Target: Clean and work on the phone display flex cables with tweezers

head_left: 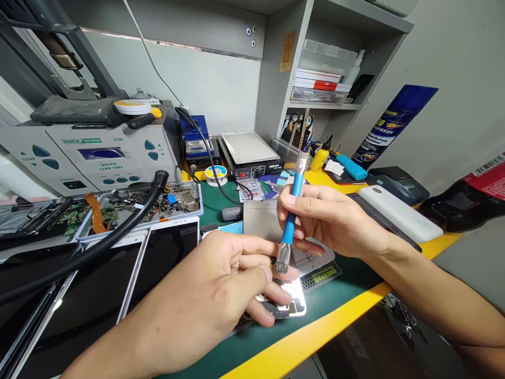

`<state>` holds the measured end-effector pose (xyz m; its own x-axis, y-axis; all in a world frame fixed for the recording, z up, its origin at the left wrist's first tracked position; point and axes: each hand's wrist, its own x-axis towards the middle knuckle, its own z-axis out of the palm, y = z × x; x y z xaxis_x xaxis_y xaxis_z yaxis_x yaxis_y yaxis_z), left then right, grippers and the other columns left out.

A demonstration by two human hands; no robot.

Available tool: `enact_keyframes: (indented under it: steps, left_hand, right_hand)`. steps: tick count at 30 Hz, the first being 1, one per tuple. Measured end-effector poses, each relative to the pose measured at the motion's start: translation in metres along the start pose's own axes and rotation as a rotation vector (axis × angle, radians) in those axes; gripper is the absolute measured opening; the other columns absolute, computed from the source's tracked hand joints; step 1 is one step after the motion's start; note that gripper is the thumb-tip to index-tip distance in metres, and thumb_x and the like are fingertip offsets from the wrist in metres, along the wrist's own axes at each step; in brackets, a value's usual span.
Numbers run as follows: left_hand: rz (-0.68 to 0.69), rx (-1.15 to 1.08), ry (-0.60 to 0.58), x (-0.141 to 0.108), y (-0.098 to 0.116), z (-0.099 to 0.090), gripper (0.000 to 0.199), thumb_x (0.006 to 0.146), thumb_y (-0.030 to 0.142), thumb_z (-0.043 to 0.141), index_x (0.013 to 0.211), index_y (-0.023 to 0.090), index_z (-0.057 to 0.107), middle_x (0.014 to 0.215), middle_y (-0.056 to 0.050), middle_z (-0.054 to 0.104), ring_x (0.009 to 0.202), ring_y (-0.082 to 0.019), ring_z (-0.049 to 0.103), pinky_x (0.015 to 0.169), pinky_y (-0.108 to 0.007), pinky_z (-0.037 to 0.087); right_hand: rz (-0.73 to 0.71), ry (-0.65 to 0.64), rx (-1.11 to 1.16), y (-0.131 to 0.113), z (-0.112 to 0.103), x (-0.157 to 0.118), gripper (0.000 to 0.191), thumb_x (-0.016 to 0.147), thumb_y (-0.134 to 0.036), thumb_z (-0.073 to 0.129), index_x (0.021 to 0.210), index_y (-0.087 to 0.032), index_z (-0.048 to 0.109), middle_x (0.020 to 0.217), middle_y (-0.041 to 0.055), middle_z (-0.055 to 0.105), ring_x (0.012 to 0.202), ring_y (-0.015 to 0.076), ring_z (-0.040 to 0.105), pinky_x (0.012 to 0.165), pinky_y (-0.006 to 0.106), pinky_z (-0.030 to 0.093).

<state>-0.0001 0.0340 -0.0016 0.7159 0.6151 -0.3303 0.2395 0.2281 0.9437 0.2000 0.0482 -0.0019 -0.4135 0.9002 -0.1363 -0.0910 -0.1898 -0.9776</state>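
Note:
My right hand [319,216] grips a blue double-ended brush [292,210], tilted slightly, with metal collars and short grey bristles at both ends. Its lower bristles come down right by the fingertips of my left hand [232,279]. There the thumb and forefinger are pinched together, and whatever lies between them is too small and hidden to name. The other left fingers are loosely spread. Beneath them lies a flat white-and-black phone part [298,305], brightly lit and partly covered by my fingers. Behind it a grey printed box or sheet [260,216] is partly hidden by my hands.
At left are a hot air station [98,152], a tray of circuit boards [199,202], a black hose [118,231] and phone screens [169,258]. A heating plate [252,150] stands behind. A white power bank [400,213], spray can [390,126] and bottle [453,205] are at right.

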Motion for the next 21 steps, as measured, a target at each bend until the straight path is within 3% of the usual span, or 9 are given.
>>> enact_keyframes:
  steps: [6, 11, 14, 16, 21]
  left_hand:
    - [-0.069, -0.013, 0.038, 0.001, -0.001, -0.002, 0.030, 0.093, 0.021, 0.049, 0.120, 0.013, 0.062, 0.110, -0.010, 0.075, 0.086, -0.023, 0.075, 0.071, -0.030, 0.060]
    - [0.000, -0.029, 0.015, 0.003, -0.001, -0.002, 0.022, 0.092, 0.016, 0.048, 0.099, 0.012, 0.069, 0.110, -0.011, 0.075, 0.090, -0.022, 0.074, 0.066, -0.022, 0.058]
    - [-0.072, -0.040, 0.027, 0.003, 0.004, -0.001, 0.021, 0.090, 0.017, 0.054, 0.107, 0.011, 0.066, 0.109, -0.012, 0.075, 0.090, -0.022, 0.074, 0.067, -0.025, 0.059]
    - [-0.089, -0.021, 0.028, 0.002, 0.007, 0.000, 0.019, 0.090, 0.017, 0.054, 0.102, 0.011, 0.067, 0.102, -0.011, 0.077, 0.086, -0.020, 0.074, 0.067, -0.023, 0.058]
    - [-0.017, -0.027, 0.011, 0.002, 0.006, 0.000, 0.020, 0.092, 0.015, 0.047, 0.093, 0.013, 0.068, 0.103, -0.009, 0.076, 0.089, -0.020, 0.074, 0.069, -0.022, 0.058]
  right_hand:
    - [-0.054, 0.018, -0.024, 0.004, 0.001, -0.001, 0.025, 0.092, -0.032, 0.057, 0.073, -0.016, 0.059, 0.053, -0.0037, 0.048, 0.041, 0.0083, 0.040, 0.033, 0.016, 0.031]
    - [-0.083, 0.004, -0.031, 0.006, -0.001, -0.002, 0.023, 0.092, -0.033, 0.059, 0.076, -0.017, 0.058, 0.058, -0.0036, 0.049, 0.045, 0.0089, 0.043, 0.035, 0.017, 0.033]
    - [-0.103, 0.008, -0.037, 0.007, -0.001, -0.003, 0.023, 0.093, -0.033, 0.059, 0.077, -0.017, 0.058, 0.062, -0.0036, 0.050, 0.045, 0.0077, 0.043, 0.036, 0.017, 0.032]
    - [-0.120, 0.007, -0.035, 0.007, 0.000, -0.003, 0.021, 0.093, -0.033, 0.059, 0.078, -0.017, 0.057, 0.068, -0.0033, 0.051, 0.046, 0.0071, 0.044, 0.036, 0.018, 0.032]
    - [-0.137, -0.012, -0.076, 0.006, 0.002, -0.004, 0.023, 0.094, -0.034, 0.059, 0.078, -0.018, 0.055, 0.071, -0.0028, 0.050, 0.048, 0.0074, 0.044, 0.038, 0.019, 0.031]
